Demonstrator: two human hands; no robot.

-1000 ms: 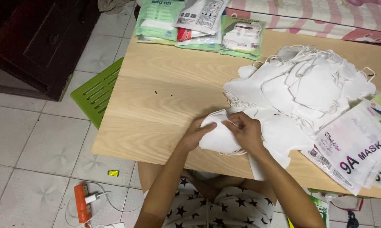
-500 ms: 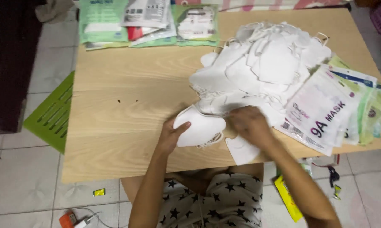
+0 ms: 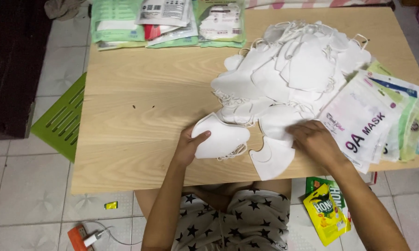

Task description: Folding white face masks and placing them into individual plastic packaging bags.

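Head view: a wooden counter (image 3: 126, 121) carries a big heap of white masks (image 3: 288, 74) – beside it, printed pouches (image 3: 363, 125). At the near edge the left hand (image 3: 187, 148) has its grip closed on one folded white mask (image 3: 221, 138); the right hand (image 3: 314, 139) lies flat, grip open, on the heap's edge

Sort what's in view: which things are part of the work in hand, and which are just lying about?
In use:
left hand holding a white mask
right hand on the mask pile
flat pouches beside it

Lying about:
green crate
yellow snack bag
orange charger on the floor
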